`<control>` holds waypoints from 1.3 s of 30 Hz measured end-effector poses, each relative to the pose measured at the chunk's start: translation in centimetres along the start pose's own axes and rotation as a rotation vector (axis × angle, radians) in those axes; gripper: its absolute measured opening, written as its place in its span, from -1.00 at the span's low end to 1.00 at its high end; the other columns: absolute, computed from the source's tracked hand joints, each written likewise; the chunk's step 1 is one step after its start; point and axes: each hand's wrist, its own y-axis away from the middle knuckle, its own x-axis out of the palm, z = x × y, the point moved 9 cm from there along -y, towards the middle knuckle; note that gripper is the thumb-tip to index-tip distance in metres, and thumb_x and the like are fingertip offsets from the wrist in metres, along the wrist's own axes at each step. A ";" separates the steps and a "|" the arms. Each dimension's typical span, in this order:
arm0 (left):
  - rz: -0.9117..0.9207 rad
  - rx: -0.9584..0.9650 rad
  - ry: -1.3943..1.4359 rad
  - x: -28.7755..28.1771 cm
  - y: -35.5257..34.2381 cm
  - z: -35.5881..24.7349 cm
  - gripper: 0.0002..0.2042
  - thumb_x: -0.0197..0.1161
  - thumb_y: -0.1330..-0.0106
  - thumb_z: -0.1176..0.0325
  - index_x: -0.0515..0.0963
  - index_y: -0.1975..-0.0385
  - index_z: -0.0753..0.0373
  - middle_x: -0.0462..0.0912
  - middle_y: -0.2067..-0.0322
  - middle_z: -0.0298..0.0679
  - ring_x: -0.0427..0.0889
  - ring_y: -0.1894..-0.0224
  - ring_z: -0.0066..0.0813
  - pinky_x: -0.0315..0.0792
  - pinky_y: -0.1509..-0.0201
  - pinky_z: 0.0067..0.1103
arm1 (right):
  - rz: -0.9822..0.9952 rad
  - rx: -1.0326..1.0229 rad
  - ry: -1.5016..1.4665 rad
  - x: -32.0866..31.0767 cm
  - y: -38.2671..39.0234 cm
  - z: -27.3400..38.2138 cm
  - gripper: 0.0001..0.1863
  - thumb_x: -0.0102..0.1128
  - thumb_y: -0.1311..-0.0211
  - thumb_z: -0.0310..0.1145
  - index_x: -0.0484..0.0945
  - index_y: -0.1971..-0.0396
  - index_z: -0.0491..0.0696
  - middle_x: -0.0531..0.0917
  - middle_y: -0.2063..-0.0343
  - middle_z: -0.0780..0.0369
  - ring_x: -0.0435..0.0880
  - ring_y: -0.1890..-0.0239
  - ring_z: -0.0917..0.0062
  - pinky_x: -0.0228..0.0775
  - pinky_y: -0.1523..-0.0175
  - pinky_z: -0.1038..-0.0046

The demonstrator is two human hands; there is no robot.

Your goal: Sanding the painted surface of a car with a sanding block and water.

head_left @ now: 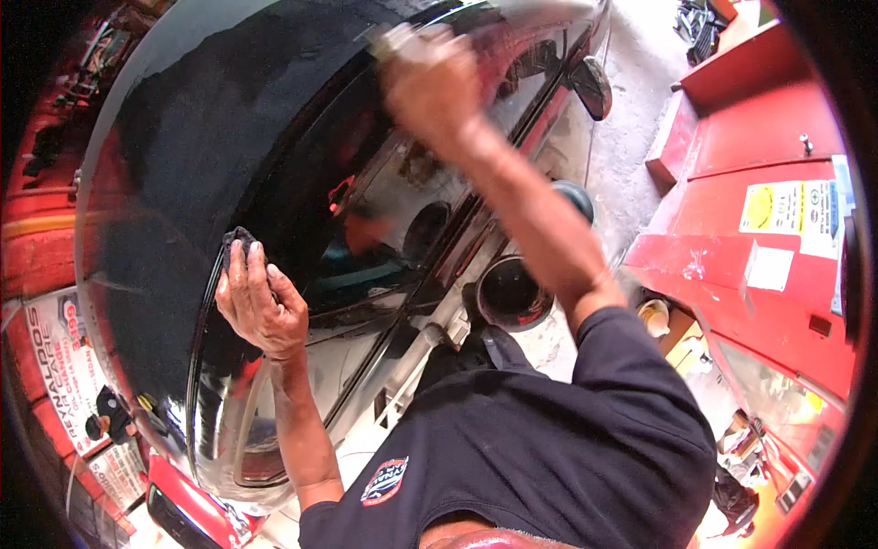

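A glossy dark car (174, 137) fills the middle and left of the head view. My left hand (262, 302) grips a black cloth (236, 236) against the dark surface, along a trim line at the car's left part. Up at the roof edge, my right hand (430, 91) is smeared by motion, closed around something pale (391, 41) that I cannot make out. Below that arm are the car's side windows (375, 201), with reflections on them.
A side mirror (593, 90) juts out at upper right. A black bucket (512, 291) stands beside my legs. Red cabinets (713, 274) line the right. Printed banners (73, 375) hang at left, with another person (108, 416) near them. A red vehicle (187, 503) is at lower left.
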 end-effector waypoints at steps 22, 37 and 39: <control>-0.036 0.135 0.012 21.7 -20.1 -23.2 -0.52 0.03 -0.44 0.34 0.56 -0.26 0.51 0.61 -0.28 0.18 0.51 -0.41 0.08 0.28 -0.55 -0.13 | 0.063 1.086 -1.133 -0.5 21.5 -14.9 -0.61 0.29 -0.54 -0.36 0.66 -0.26 -0.17 0.74 0.16 0.36 0.59 0.21 0.73 0.46 0.05 0.63; 0.136 0.109 -0.085 7.6 -7.0 -9.6 -0.54 0.13 -0.44 0.44 0.57 -0.34 0.31 0.54 -0.40 -0.06 0.53 -0.41 -0.06 0.31 -0.55 -0.25 | -0.086 0.482 -0.778 -4.0 10.8 -7.6 -0.56 0.38 -0.34 -0.35 0.70 -0.20 -0.06 0.73 -0.11 -0.02 0.70 -0.14 0.06 0.55 -0.27 0.19; 0.154 0.071 -0.120 4.6 -3.9 -6.2 -0.54 0.16 -0.47 0.47 0.54 -0.36 0.33 0.50 -0.43 -0.04 0.51 -0.41 0.00 0.34 -0.53 -0.23 | -0.092 0.383 -0.722 -5.4 7.5 -3.6 -0.58 0.41 -0.29 -0.32 0.71 -0.14 -0.08 0.69 -0.09 0.01 0.67 -0.08 0.03 0.53 -0.24 0.16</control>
